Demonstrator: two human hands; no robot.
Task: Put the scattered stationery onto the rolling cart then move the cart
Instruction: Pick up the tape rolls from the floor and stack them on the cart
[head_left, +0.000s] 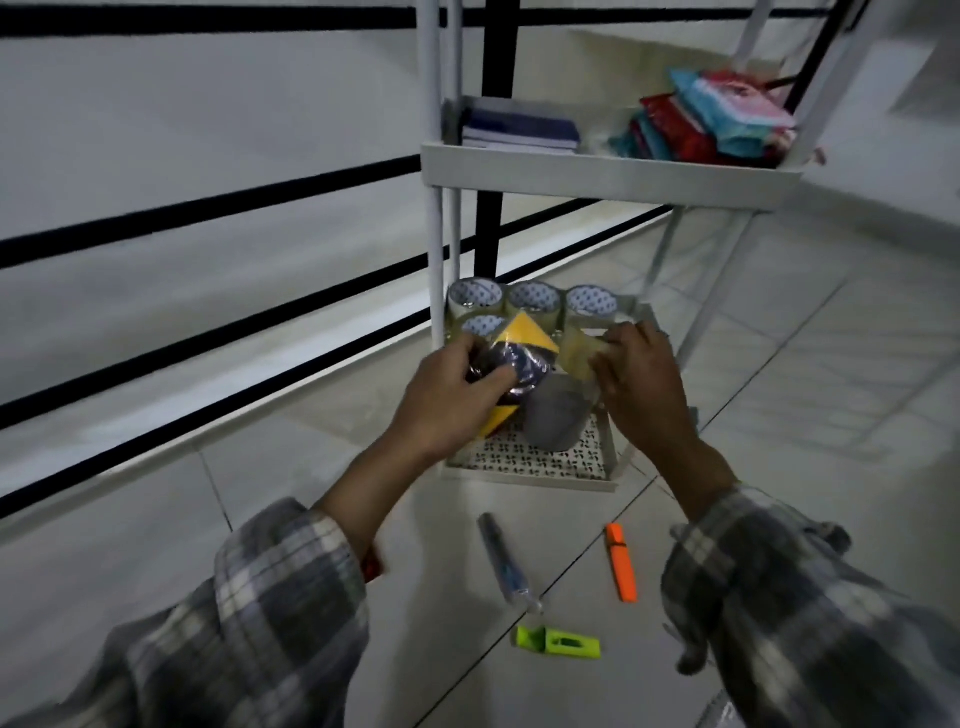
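Note:
A white rolling cart (608, 174) stands ahead. Over its bottom tray (524, 475) my left hand (452, 395) grips a black and yellow tape roll (519, 338) in clear wrap. My right hand (641, 379) holds a clear tape roll (579, 353) beside it. Several clear tape rolls (535, 301) stand at the back of the bottom tray, and a grey roll (556, 418) sits below my hands. On the floor lie a blue pen (506, 564), an orange highlighter (621, 561) and a green cutter (558, 642).
The cart's middle shelf holds dark blue notebooks (519, 132) and colourful packets (711, 122). A wall with black horizontal rails (208, 223) runs along the left. A small red object (371, 564) peeks out beside my left sleeve. Tiled floor (831, 389) spreads to the right.

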